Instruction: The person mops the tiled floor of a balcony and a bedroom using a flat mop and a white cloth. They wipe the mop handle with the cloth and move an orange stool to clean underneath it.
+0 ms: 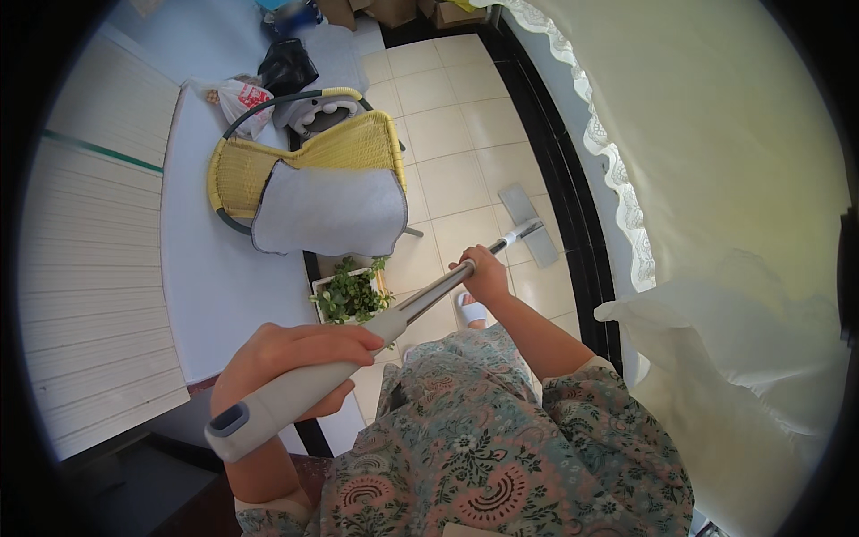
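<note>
Pale curtain (716, 152): it hangs well to the right of your right fingers, its lacy edge apart from the pole.
Tiled floor (445, 107): it spreads ahead of your right fingers.
Yellow chair (362, 148): it stands ahead of your left fingers; a grey cloth (331, 210) drapes over it, perhaps to cover the seat.
Flat mop (429, 297): it slants from your left fingers through your right ones to its head (515, 204), which rests on the tiles beyond them; the slant probably lets the head lie flat while you stand.
Leafy plant (347, 295): it sits between your two sets of fingers, on the pole's far side.
Left hand (284, 356): your fingers curl closed over the thick grip near its end, probably for leverage; their underside is hidden.
Right hand (486, 276): your fingers wrap snugly round the metal pole, likely to guide the head.
White slipper (472, 310): it shows just below your right fingers.
</note>
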A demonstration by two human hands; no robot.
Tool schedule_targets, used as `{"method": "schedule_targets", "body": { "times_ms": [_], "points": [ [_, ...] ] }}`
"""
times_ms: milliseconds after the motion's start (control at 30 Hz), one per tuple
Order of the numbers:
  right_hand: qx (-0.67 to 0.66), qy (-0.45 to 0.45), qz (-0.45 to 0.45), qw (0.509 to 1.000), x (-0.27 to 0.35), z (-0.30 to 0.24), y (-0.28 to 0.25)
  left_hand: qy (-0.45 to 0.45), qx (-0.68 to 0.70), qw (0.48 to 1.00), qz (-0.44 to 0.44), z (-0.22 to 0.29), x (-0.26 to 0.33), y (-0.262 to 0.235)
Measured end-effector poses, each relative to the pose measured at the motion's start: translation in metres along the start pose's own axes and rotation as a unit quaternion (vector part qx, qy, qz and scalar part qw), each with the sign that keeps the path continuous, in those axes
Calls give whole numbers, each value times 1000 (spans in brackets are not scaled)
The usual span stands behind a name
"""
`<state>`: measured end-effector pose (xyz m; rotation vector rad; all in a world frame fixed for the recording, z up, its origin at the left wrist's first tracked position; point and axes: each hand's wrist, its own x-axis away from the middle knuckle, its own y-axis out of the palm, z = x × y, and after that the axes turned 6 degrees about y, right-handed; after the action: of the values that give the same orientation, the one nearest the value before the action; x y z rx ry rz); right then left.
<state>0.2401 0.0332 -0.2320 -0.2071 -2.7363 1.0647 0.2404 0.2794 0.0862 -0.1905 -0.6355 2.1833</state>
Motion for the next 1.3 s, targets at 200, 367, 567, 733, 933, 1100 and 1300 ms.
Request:
{"method": "schedule_targets", "body": {
  "times_ms": [200,367,567,733,933,1100,1300],
  "points": [
    [12,-71,-21,997,28,-56,9,50,48,993,94,13,48,-8],
    [31,-82,-34,996,14,-72,-27,97,40,986,131,37,40,-5],
    [7,-47,30,998,-84,36,-63,73,112,991,29,-26,-77,13],
    [98,15,-68,993,-132,90,-53,3,92,994,61,-58,-100,52],
    [142,-52,-164,975,-90,-10,-10,-23,52,989,139,-37,-24,2],
    [106,-200,-214,950,-51,-80,13,54,-26,970,236,4,34,-24],
    [89,-255,-273,923,-54,-112,-20,64,-115,925,356,26,53,-10]
  ]
}}
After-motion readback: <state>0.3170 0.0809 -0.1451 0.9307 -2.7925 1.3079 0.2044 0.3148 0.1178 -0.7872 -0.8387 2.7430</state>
